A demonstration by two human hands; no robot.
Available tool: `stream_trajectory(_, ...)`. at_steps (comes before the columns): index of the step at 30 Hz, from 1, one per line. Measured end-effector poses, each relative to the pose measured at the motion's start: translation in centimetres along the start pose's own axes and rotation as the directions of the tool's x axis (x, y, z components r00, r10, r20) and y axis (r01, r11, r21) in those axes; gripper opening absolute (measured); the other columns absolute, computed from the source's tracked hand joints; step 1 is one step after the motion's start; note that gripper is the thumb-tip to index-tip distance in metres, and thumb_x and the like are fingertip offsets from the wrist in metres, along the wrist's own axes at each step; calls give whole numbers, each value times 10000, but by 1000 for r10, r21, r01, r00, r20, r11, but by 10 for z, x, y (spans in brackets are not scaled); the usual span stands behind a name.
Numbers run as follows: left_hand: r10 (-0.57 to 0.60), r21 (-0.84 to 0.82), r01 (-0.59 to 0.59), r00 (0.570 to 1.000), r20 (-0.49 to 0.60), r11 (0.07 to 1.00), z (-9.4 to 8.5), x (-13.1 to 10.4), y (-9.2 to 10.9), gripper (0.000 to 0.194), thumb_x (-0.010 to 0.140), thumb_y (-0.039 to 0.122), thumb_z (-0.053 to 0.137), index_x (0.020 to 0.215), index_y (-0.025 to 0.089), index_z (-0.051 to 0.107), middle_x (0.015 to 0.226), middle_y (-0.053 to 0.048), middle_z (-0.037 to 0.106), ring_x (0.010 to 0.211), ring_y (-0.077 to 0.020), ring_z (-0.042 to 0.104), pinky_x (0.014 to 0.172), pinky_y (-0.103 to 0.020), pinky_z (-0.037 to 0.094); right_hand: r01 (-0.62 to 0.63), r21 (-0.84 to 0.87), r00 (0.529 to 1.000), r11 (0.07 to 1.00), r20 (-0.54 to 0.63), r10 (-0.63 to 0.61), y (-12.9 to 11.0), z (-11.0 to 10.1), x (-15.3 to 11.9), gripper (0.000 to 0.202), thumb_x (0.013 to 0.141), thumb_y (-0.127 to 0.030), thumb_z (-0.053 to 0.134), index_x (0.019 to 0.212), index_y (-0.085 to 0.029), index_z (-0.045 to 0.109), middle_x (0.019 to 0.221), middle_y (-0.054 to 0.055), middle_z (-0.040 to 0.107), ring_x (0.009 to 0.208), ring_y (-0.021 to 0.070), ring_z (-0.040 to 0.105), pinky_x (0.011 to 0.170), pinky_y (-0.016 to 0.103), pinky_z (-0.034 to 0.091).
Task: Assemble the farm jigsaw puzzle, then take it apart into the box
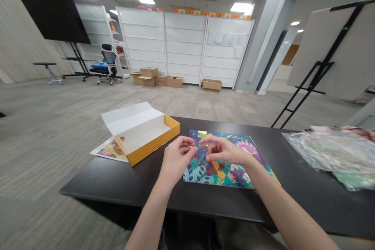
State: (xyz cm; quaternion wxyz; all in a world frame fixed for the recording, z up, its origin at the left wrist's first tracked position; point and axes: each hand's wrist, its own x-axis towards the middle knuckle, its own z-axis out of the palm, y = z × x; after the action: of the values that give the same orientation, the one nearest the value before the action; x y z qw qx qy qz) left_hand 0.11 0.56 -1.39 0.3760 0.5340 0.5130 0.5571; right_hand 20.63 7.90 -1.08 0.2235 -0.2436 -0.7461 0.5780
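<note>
A colourful jigsaw puzzle (222, 177) with plants and animals lies flat on the black table in front of me. My left hand (179, 156) is over its left edge, thumb and fingertips pinched on a small dark blue puzzle piece (200, 152). Close by on the right, my right hand (224, 151) hovers above the puzzle with curved fingers and the thumb held apart. Its fingertips are near the piece; I see nothing clearly gripped in them. Both hands hide part of the picture. A pale yellowish patch shows near the puzzle's top left edge.
An open yellow box (155, 140) with a white lid stands at the table's left, over a printed sheet (109, 150). Clear plastic bags (336, 152) lie at the right. Beyond the black table (131, 187) are cardboard boxes (149, 76), an office chair (107, 64) and an easel board (331, 50).
</note>
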Motion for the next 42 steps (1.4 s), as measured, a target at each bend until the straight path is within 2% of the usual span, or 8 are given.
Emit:
stream_trajectory(7, -8, -29, 9, 1000, 5, 1000, 8, 5, -6, 237, 743, 318, 740, 887, 169, 624, 913, -49, 705, 726, -176, 718, 619, -286, 617, -23, -122, 998, 992, -57, 16, 1, -2, 2, 361, 814, -424, 757, 1071, -176, 705, 586, -79, 517, 516, 80, 471, 529, 221, 392)
stream_trajectory(11, 66, 188, -66, 998, 8, 980, 9, 3, -9, 121, 853, 266, 640, 944, 187, 629, 964, -60, 715, 845, -196, 721, 740, -306, 599, -20, -168, 990, 986, -141, -4, 5, -12, 1, 351, 806, -435, 746, 1033, -174, 686, 599, -65, 556, 528, 91, 499, 539, 231, 403)
stream_trajectory(15, 47, 676, -165, 981, 190, 718, 11, -5, -5, 204, 862, 237, 636, 1065, 212, 649, 1132, -89, 686, 1089, -269, 632, 919, -397, 526, -66, -307, 907, 949, -415, -71, 9, -42, 8, 353, 788, -445, 721, 1013, -186, 637, 582, -67, 563, 494, 103, 495, 497, 235, 376)
stream_trajectory(18, -32, 796, -228, 955, 296, 560, 14, -11, -3, 254, 856, 333, 668, 1086, 226, 671, 1186, -99, 660, 1151, -305, 578, 943, -427, 494, -135, -449, 859, 883, -497, -121, 8, -64, 26, 277, 777, -394, 696, 948, -190, 619, 581, -60, 588, 543, 125, 553, 545, 243, 410)
stream_trajectory(24, -43, 818, -221, 957, 287, 531, 18, -13, -5, 269, 850, 368, 672, 1077, 225, 691, 1220, -110, 643, 1152, -317, 565, 944, -449, 484, -230, -516, 951, 825, -299, 78, 10, -77, 72, 211, 714, -283, 726, 861, -186, 611, 631, -21, 676, 602, 144, 631, 558, 230, 446)
stream_trajectory(28, -53, 817, -230, 952, 302, 529, 17, -13, -2, 285, 857, 356, 666, 1096, 203, 689, 1228, -128, 634, 1160, -337, 560, 950, -481, 490, -239, -514, 963, 824, -234, 133, 22, -82, 87, 243, 694, -311, 745, 836, -180, 598, 619, -10, 683, 575, 149, 640, 529, 230, 461)
stream_trajectory(35, -80, 827, -227, 947, 310, 514, 18, -12, 1, 276, 873, 370, 645, 1084, 196, 679, 1214, -138, 628, 1159, -354, 555, 945, -503, 492, -238, -608, 965, 757, -237, 114, 38, -91, 92, 222, 675, -315, 767, 812, -168, 673, 688, 14, 711, 640, 151, 649, 591, 241, 493)
stream_trajectory(42, -122, 844, -209, 944, 306, 495, 22, -11, 5, 288, 882, 370, 634, 1102, 187, 667, 1235, -148, 611, 1162, -355, 546, 944, -506, 488, -234, -752, 963, 616, -268, 39, 23, -85, 91, 101, 713, -214, 719, 801, -187, 763, 764, 29, 738, 688, 169, 637, 668, 259, 475)
